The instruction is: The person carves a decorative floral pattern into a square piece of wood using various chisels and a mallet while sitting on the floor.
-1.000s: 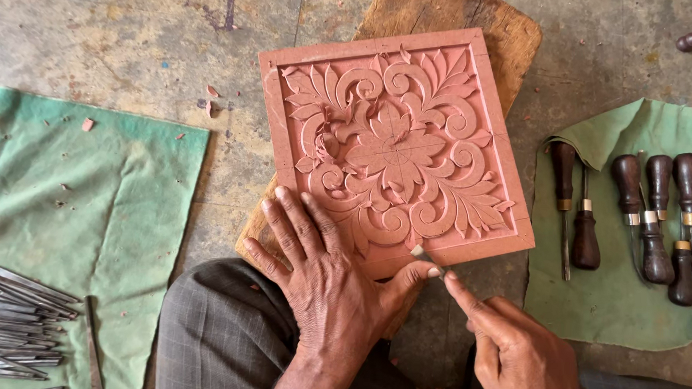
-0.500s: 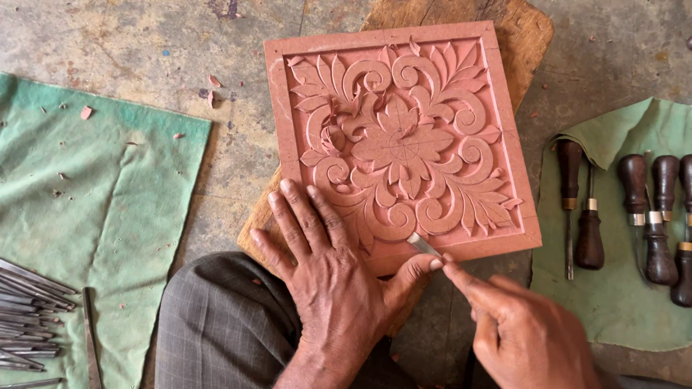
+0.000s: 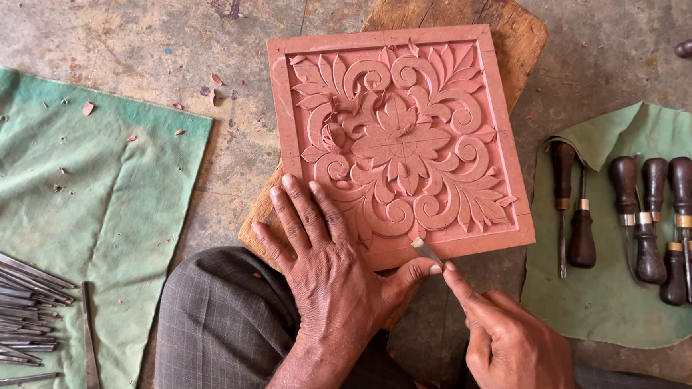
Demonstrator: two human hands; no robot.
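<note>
Carved reddish square panel (image 3: 400, 143), floral scroll relief, lies flat on a wooden board (image 3: 463, 11) set on the concrete floor (image 3: 112, 40), directly ahead of the person's knee.

Left hand (image 3: 331, 275): open, palm down, fingers spread over the panel's lower-left corner, thumb stretched right to touch the blade. Grips nothing; presses and steadies.

Right hand (image 3: 511, 344): closed around a small flat chisel (image 3: 427, 253), held pencil-wise, tip at the panel's lower border. Handle hidden in the fist, so its type cannot be told.

Handling judgement: panel looks stiff and fairly heavy, likely soft stone or dense wood. Thin leaf tips and raised edges look chip-prone. Best taken by the plain outer frame, both sides, never by the relief.

Surroundings: green cloth (image 3: 67, 211) on the left bearing slim metal chisels (image 3: 12, 295); second green cloth (image 3: 607, 283) on the right with dark wooden-handled gouges (image 3: 668, 223). Reddish chips (image 3: 88, 108) scattered.
</note>
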